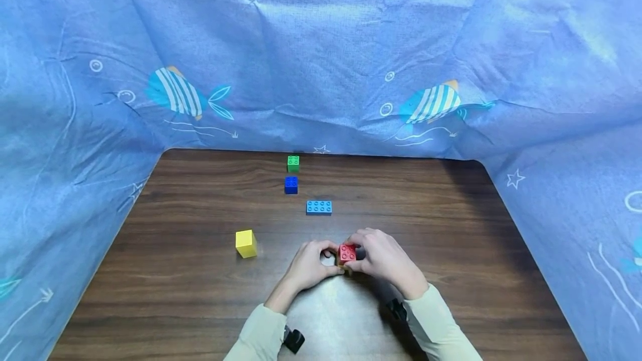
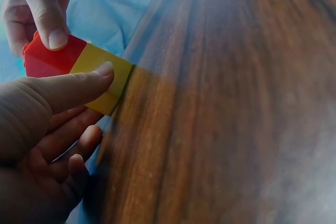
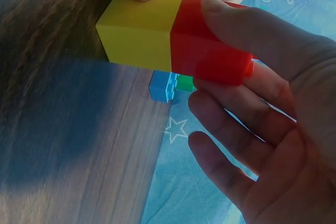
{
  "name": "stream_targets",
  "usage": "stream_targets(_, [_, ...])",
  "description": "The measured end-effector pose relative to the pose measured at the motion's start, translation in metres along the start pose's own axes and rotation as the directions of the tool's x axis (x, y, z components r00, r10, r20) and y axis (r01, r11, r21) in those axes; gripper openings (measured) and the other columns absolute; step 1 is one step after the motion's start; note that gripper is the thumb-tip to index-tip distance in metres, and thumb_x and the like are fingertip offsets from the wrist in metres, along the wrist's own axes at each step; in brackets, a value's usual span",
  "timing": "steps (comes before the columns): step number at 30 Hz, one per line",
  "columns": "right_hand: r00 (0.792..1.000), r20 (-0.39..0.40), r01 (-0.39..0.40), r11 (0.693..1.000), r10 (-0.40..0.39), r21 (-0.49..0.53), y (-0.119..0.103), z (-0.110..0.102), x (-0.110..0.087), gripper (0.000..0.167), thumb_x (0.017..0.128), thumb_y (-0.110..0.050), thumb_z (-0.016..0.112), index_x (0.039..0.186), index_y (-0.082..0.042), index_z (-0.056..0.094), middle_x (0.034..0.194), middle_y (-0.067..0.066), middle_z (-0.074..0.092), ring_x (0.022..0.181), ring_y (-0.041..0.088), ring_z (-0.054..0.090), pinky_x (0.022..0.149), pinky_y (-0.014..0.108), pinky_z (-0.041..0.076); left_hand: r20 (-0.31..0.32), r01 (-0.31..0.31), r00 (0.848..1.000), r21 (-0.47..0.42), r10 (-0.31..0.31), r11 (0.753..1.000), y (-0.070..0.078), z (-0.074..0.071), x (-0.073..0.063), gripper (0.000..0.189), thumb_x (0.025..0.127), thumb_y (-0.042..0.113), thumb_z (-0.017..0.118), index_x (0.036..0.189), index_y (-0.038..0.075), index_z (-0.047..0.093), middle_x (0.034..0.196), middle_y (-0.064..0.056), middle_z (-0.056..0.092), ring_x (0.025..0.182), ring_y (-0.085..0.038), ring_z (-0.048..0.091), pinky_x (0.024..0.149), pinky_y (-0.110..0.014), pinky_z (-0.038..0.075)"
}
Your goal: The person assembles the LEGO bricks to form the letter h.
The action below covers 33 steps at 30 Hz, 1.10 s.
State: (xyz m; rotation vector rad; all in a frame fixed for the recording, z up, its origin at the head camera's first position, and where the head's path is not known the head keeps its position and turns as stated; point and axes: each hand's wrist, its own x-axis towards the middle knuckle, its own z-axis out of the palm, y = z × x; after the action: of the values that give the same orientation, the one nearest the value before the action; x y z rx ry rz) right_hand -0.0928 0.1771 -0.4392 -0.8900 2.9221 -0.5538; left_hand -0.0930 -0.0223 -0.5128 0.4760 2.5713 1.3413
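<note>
Right hand's pinching a boxy red plastic brick with studs, lower middle of the frame, just right of centre. Left hand's got thumb and fingers pinched on the smooth boxy yellow plastic block right under it, faces touching. Imo keep the yellow one steady, line up the edges and press straight down, no tilting. Can't tell from here if it's fully seated tbh.

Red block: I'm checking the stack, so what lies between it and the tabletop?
A yellow block lies between the red block and the tabletop, flush against the red one; the right wrist view shows this.
</note>
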Motion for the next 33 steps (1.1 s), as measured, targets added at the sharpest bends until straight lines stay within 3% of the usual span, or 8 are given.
stream_targets(19, [0.999, 0.044, 0.022, 1.000, -0.022, 0.006, 0.005, 0.002, 0.002, 0.031, 0.076, -0.029, 0.089, 0.100, -0.015, 0.074, 0.091, -0.006, 0.068, 0.083, 0.010, 0.061, 0.073, 0.031, 0.052, 0.012, -0.012, 1.000, 0.034, 0.011, 0.999, 0.002, 0.000, -0.001, 0.037, 0.078, 0.031, 0.088, 0.110, 0.018, 0.074, 0.095, 0.009, 0.068, 0.088, -0.009, 0.060, 0.079, -0.026, 0.047])
stream_targets(24, [0.999, 0.034, 0.035, 0.999, -0.034, -0.024, 0.008, 0.000, 0.000, 0.031, 0.078, -0.032, 0.087, 0.100, -0.014, 0.074, 0.090, -0.007, 0.067, 0.082, 0.010, 0.059, 0.073, 0.030, 0.051, 0.017, -0.021, 1.000, 0.031, 0.021, 0.999, 0.004, -0.004, -0.003, 0.040, 0.081, 0.028, 0.087, 0.115, 0.015, 0.072, 0.102, 0.005, 0.071, 0.093, -0.013, 0.063, 0.083, -0.029, 0.051])
stream_targets(29, [1.000, -0.025, -0.006, 0.998, 0.004, -0.064, 0.020, -0.007, -0.007, 0.033, 0.078, -0.031, 0.087, 0.102, -0.012, 0.072, 0.089, -0.006, 0.065, 0.078, 0.009, 0.055, 0.067, 0.028, 0.047, -0.058, -0.073, 0.995, 0.088, 0.078, 0.993, 0.014, -0.025, -0.012, 0.050, 0.082, 0.021, 0.085, 0.126, 0.007, 0.067, 0.117, -0.007, 0.070, 0.104, -0.022, 0.067, 0.092, -0.041, 0.054])
stream_targets(33, [0.996, -0.077, -0.045, 0.997, 0.041, -0.056, 0.034, -0.017, -0.016, 0.033, 0.078, -0.029, 0.087, 0.103, -0.011, 0.073, 0.090, -0.004, 0.067, 0.080, 0.014, 0.060, 0.068, 0.031, 0.049, -0.166, -0.067, 0.982, 0.152, 0.092, 0.986, 0.026, -0.065, -0.026, 0.058, 0.081, 0.022, 0.086, 0.133, 0.009, 0.063, 0.128, -0.007, 0.067, 0.112, -0.024, 0.065, 0.097, -0.046, 0.053])
